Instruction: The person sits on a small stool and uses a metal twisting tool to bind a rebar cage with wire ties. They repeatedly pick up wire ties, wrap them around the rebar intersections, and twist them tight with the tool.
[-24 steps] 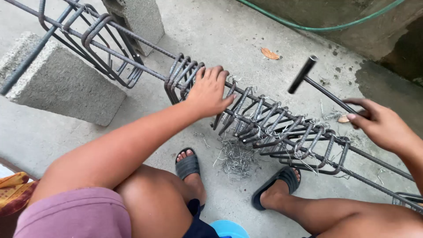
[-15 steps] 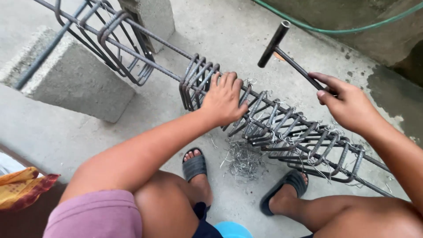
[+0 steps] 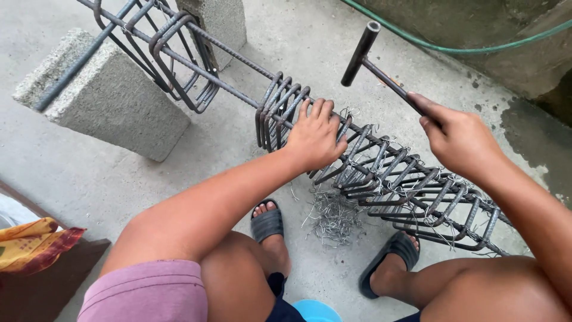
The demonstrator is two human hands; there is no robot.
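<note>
Left hand (image 3: 314,138) presses flat, fingers spread, on the rebar cage (image 3: 381,170) mid-frame; right hand (image 3: 462,143) grips the T-shaped tying tool (image 3: 381,67) upper right. I'd brace firmly, twist ties snug.

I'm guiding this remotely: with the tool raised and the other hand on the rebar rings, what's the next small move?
Probably bring the T-shaped metal tool in the right hand down to the rings under the left hand. That hand rests on the rebar cage beside untied stirrups, while the rings further along already carry wire.
</note>
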